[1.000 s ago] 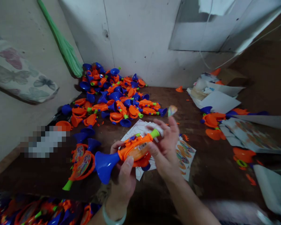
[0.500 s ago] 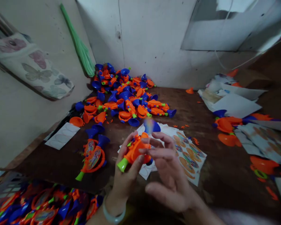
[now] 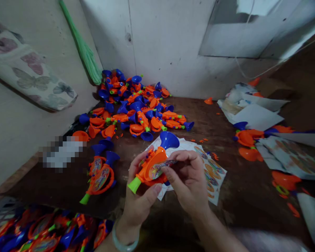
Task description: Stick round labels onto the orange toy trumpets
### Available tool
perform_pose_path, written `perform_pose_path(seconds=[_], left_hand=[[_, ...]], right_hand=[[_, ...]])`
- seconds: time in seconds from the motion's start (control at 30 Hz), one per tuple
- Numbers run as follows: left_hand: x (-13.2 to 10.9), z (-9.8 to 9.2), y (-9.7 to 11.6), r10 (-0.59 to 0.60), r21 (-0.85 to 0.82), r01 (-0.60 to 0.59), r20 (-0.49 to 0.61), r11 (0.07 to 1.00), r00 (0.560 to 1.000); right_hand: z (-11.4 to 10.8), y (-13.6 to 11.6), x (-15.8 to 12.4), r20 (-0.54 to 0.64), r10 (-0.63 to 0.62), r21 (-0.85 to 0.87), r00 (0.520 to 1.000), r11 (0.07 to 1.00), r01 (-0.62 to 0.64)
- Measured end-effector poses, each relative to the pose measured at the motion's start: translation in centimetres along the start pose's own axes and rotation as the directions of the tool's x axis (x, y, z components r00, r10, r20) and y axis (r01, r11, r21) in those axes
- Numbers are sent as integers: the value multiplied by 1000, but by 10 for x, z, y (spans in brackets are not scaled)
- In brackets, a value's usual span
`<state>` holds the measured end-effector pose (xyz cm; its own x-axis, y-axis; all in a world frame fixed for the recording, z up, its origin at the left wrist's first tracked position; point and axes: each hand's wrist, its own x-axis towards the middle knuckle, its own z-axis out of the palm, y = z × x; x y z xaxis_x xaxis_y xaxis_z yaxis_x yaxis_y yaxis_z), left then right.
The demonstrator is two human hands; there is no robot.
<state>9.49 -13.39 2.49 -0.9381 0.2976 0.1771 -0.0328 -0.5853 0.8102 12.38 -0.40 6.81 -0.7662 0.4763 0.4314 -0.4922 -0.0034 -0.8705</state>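
Note:
My left hand (image 3: 139, 196) is closed around an orange toy trumpet (image 3: 147, 168) with a blue bell and a lime-green mouthpiece. The bell points away from me. Between the thumb and fingers of my right hand (image 3: 188, 180) is a patterned oval sticker (image 3: 161, 167), its lower left end lying against the trumpet's flat oval face. Beneath both hands are white sticker sheets (image 3: 215, 175) with oval prints, partly covered by the hands. Left of them lie two toy trumpets (image 3: 103, 177) that bear stickers on their faces.
A large pile of toy trumpets (image 3: 138, 110) lies against the back wall. At lower left a crate (image 3: 0, 213) holds many more. Papers (image 3: 262, 112) and loose orange parts (image 3: 286, 183) lie on the right side of the dark table (image 3: 252, 196). A green umbrella-like bundle (image 3: 85, 52) leans in the corner.
My right hand has closed from loosely spread fingers into a pinch on the sticker, which now meets the trumpet's face. My left hand keeps its hold. The view has shifted slightly.

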Motion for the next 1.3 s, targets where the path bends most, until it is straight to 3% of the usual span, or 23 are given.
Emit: perform_pose_path(seconds=[0.13, 0.53, 1.0, 1.3], left_hand=[[0, 1, -1, 39, -11, -39, 15, 999, 999], [0, 0, -2, 11, 21, -9, -63, 1000, 998], [2, 6, -1, 0, 26, 4, -181, 1000, 983], [3, 2, -4, 9, 62, 3, -195, 998, 981]], right_hand=[[3, 3, -4, 17, -29, -23, 999, 999, 29], [3, 5, -6, 63, -114, -72, 992, 990, 118], [4, 10, -8, 69, -101, -88, 992, 990, 107], [5, 12, -8, 78, -104, -91, 991, 990, 112]])
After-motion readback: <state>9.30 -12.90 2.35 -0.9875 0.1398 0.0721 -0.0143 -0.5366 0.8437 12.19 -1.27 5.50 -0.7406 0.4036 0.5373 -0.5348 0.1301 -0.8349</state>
